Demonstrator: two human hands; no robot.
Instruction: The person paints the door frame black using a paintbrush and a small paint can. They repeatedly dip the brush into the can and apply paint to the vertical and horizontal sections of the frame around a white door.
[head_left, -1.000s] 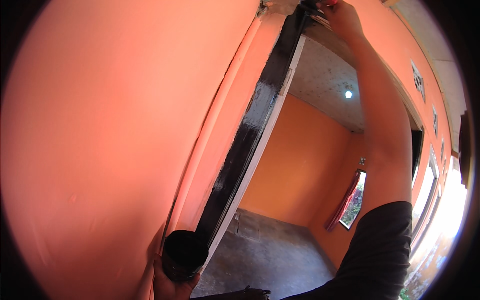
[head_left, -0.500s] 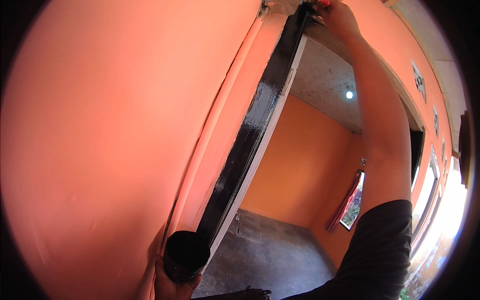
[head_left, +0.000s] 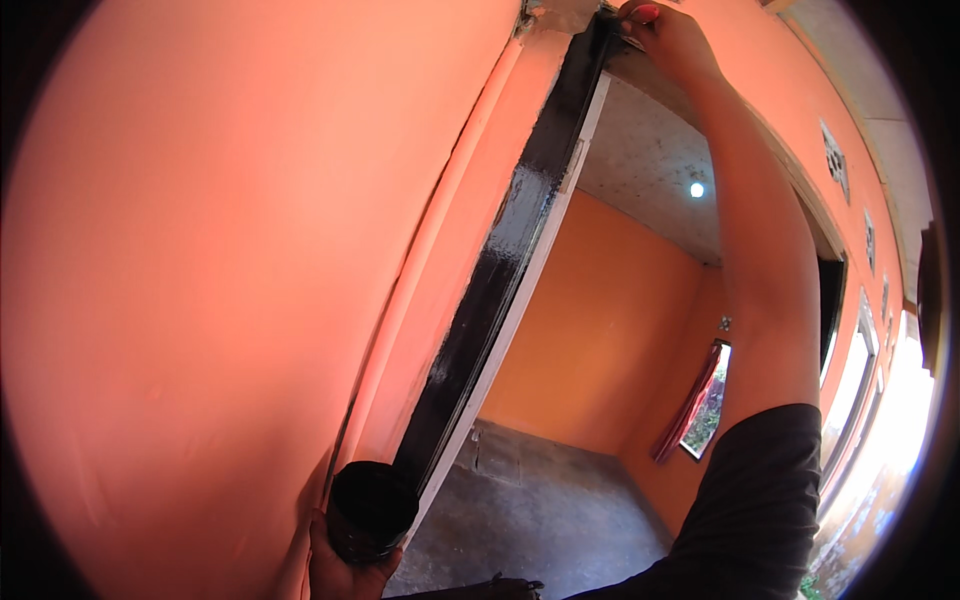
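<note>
At the bottom, my left hand (head_left: 343, 572) is wrapped round a black paint can (head_left: 370, 515), open at the top and dark inside, held beside the lower part of the door frame. The frame's upright post (head_left: 490, 280) wears glossy, wet-looking black paint. My right arm stretches up to the top corner of this post. There my right hand (head_left: 678, 42) is closed on a paintbrush with a red handle (head_left: 645, 14). The brush's bristles meet the dark top of the post and can hardly be made out against it.
A salmon-pink wall (head_left: 230, 250) fills the left side. A pale strip (head_left: 545, 215) runs along the post's inner edge. Through the doorway lie an orange room, a grey floor (head_left: 540, 510), a lit bulb (head_left: 697, 190) and a window with a red curtain (head_left: 690, 405).
My right hand has shifted slightly at the top corner, and more of the red handle shows. The left hand and the can have stayed nearly still.
</note>
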